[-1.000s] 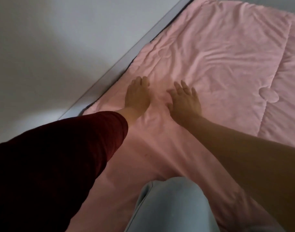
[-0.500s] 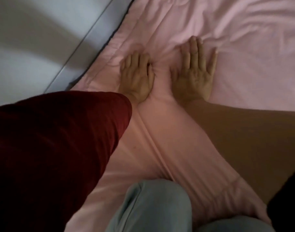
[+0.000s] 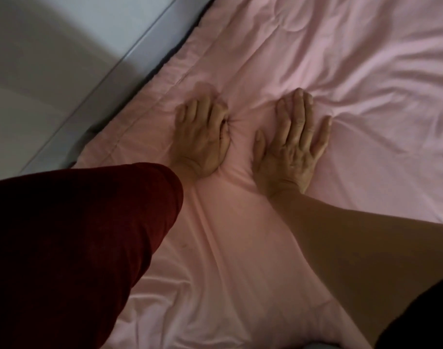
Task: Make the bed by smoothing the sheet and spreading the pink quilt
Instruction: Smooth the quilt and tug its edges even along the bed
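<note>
Grey rail (image 3: 124, 86) by the wall borders the pink quilt (image 3: 316, 59), spread beside it. I am smoothing. Nearest the rail my left hand (image 3: 201, 139) presses, fingers bent on gathered folds; pinching or not, I cannot tell. Farther off my right hand (image 3: 290, 147) lies flat, empty. Next I should sweep outward, I think; creases lie far from the rail.

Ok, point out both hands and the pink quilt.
left hand (image 3: 202, 139): head view, back of the hand.
right hand (image 3: 292, 147): head view, back of the hand.
pink quilt (image 3: 366, 59): head view, wrinkled upper-right surface.
</note>
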A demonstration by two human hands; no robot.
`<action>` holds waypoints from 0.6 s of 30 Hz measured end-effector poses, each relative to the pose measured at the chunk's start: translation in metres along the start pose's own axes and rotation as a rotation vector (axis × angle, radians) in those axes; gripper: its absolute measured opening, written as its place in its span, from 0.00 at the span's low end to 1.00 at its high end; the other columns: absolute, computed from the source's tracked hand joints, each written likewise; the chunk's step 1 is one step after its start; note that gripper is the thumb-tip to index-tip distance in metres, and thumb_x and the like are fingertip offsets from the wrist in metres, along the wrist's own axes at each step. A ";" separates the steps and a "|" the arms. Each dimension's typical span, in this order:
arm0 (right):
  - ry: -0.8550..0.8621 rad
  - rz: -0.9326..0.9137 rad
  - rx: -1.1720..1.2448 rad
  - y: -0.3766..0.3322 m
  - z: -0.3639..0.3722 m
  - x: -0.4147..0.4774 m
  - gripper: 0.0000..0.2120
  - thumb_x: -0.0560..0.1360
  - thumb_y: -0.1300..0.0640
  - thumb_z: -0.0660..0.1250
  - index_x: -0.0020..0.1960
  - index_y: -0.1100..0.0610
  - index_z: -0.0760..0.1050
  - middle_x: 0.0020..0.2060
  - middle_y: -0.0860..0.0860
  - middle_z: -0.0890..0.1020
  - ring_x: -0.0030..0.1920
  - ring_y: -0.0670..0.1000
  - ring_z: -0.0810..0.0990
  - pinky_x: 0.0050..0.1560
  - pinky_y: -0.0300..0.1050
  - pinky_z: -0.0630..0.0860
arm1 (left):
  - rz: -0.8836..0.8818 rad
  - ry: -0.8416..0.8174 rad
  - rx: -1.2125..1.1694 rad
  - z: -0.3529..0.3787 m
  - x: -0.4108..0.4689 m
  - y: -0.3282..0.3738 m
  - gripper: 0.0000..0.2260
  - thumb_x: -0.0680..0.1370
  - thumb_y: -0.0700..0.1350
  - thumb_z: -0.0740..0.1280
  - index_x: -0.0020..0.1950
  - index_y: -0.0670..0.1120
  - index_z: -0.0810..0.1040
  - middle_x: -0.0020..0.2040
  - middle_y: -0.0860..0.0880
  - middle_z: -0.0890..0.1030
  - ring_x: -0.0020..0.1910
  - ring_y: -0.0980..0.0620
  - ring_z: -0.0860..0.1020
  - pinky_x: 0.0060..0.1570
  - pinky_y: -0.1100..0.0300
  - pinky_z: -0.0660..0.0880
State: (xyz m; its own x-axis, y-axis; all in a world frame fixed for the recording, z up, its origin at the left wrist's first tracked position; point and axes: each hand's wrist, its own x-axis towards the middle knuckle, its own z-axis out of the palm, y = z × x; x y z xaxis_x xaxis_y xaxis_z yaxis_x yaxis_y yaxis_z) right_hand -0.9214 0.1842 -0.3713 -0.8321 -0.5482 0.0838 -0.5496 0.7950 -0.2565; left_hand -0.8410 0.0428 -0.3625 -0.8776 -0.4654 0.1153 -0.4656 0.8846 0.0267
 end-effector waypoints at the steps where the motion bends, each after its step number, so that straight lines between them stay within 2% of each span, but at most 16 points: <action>1: -0.007 0.000 -0.004 0.000 0.000 0.000 0.29 0.80 0.43 0.52 0.76 0.56 0.61 0.77 0.54 0.58 0.78 0.53 0.53 0.74 0.64 0.48 | 0.003 -0.015 -0.002 0.000 0.000 0.000 0.08 0.74 0.47 0.60 0.47 0.45 0.74 0.47 0.41 0.75 0.46 0.41 0.73 0.50 0.47 0.67; 8: 0.016 0.000 -0.046 -0.002 0.008 0.001 0.30 0.78 0.43 0.54 0.76 0.56 0.62 0.77 0.54 0.59 0.78 0.53 0.54 0.74 0.64 0.50 | 0.035 -0.108 0.034 0.003 0.001 -0.004 0.09 0.74 0.50 0.59 0.49 0.46 0.73 0.49 0.42 0.75 0.48 0.41 0.73 0.50 0.48 0.66; 18: 0.059 -0.005 -0.072 -0.001 0.003 -0.002 0.29 0.78 0.42 0.55 0.75 0.54 0.63 0.76 0.52 0.60 0.77 0.52 0.55 0.74 0.62 0.51 | 0.069 -0.057 0.022 0.011 -0.003 -0.007 0.12 0.76 0.49 0.56 0.52 0.45 0.74 0.51 0.41 0.75 0.51 0.40 0.73 0.53 0.47 0.65</action>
State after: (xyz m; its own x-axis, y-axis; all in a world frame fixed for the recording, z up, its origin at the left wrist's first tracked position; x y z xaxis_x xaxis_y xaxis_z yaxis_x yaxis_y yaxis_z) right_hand -0.9189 0.1834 -0.3744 -0.8309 -0.5379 0.1424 -0.5562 0.8099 -0.1861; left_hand -0.8363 0.0375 -0.3735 -0.9123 -0.4053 0.0592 -0.4061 0.9138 -0.0010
